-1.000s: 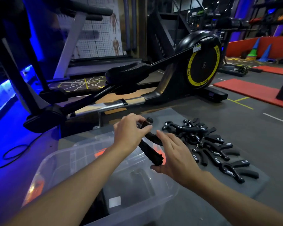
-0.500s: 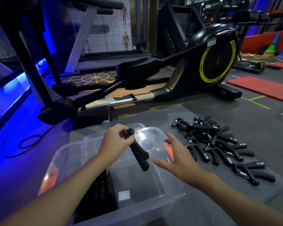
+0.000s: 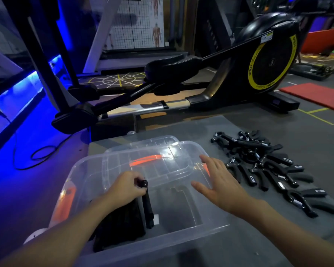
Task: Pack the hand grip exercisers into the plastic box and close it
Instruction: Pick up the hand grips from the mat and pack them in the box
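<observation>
A clear plastic box [image 3: 210, 227] with orange latches stands open on the grey mat. My left hand [image 3: 123, 189] is inside it, gripping the top of a black hand grip exerciser [image 3: 148, 209] that hangs upright beside a dark stack of exercisers [image 3: 121, 226] at the box's left. My right hand [image 3: 218, 182] hovers open over the box's right rim, holding nothing. Several black exercisers [image 3: 268, 170] lie in a loose pile on the mat to the right of the box. The clear lid [image 3: 147, 143] lies behind the box.
A black and yellow elliptical trainer [image 3: 258, 70] stands just behind the mat [image 3: 229, 132]. A black cable [image 3: 37, 155] loops on the blue-lit floor at the left. Red mats [image 3: 316, 97] lie at the far right.
My left hand has lowered the exerciser from above the box down inside, next to the stack. My right hand let go of it and drew off to the box's right rim.
</observation>
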Demonstrator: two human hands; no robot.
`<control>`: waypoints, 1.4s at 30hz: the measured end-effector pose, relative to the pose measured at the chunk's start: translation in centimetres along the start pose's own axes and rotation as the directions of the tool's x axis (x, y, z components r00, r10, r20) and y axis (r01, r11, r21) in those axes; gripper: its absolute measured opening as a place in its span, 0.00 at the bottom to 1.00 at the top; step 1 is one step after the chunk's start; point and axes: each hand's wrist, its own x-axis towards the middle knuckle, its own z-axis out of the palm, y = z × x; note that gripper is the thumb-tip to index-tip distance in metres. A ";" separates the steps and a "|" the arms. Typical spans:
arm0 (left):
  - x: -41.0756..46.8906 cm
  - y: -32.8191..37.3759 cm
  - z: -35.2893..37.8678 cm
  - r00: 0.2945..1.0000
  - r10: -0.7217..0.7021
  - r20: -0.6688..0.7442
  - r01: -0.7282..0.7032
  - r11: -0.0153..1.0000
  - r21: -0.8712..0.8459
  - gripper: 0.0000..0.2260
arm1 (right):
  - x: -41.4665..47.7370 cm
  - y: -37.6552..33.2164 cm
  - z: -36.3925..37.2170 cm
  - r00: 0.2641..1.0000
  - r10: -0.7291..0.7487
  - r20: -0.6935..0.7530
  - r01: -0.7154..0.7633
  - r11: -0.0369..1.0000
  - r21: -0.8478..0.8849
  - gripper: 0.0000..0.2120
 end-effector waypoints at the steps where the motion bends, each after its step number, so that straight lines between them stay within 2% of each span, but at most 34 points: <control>1: -0.1 -0.4 0.1 1.000 -0.008 0.003 0.007 1.000 0.020 0.04 | 0.0 0.0 0.0 1.000 -0.012 -0.002 0.012 1.000 -0.015 0.38; 7: -0.8 -2.7 0.4 0.996 -0.088 0.029 0.084 0.990 0.115 0.02 | 0.1 0.0 0.1 0.999 -0.038 -0.001 0.038 0.998 -0.046 0.38; 13: -0.1 -4.7 0.9 0.991 -0.131 0.001 0.130 0.978 0.166 0.08 | 0.0 0.0 0.1 1.000 -0.026 0.005 0.026 0.999 -0.034 0.38; 17: -0.1 -4.4 1.1 0.989 -0.145 0.010 0.140 0.968 0.209 0.05 | 0.0 0.1 0.2 1.000 -0.016 0.001 0.016 1.000 -0.018 0.35; 21: 0.0 -4.4 1.2 0.986 -0.165 0.025 0.155 0.959 0.238 0.05 | 0.0 0.1 0.2 1.000 -0.022 -0.009 0.022 1.000 -0.007 0.34; 25: -0.3 -3.1 1.0 0.989 -0.148 0.002 0.143 0.963 0.229 0.17 | -0.1 0.2 0.2 1.000 -0.003 -0.020 0.004 0.999 0.042 0.32; 28: -0.4 0.0 0.5 0.996 -0.036 -0.082 0.050 0.982 0.181 0.22 | -0.1 0.3 0.2 0.999 0.028 -0.035 -0.025 0.994 0.107 0.30; 32: 0.0 6.7 0.7 0.975 0.195 -0.111 -0.182 0.976 0.117 0.17 | -0.1 0.4 0.4 0.981 0.178 -0.081 -0.146 0.942 0.302 0.25; 36: 1.1 12.8 2.6 0.922 0.364 -0.129 -0.354 0.930 0.098 0.12 | 0.1 1.5 0.0 0.853 0.482 -0.200 -0.291 0.758 0.584 0.13; 39: 2.5 16.0 4.8 0.897 0.430 -0.099 -0.423 0.902 0.086 0.14 | -1.1 4.8 0.2 0.766 0.607 -0.211 -0.394 0.703 0.592 0.07; 42: 4.3 17.7 7.1 0.908 0.418 0.005 -0.413 0.894 0.173 0.20 | -2.7 9.0 1.2 0.715 0.687 -0.131 -0.544 0.664 0.513 0.13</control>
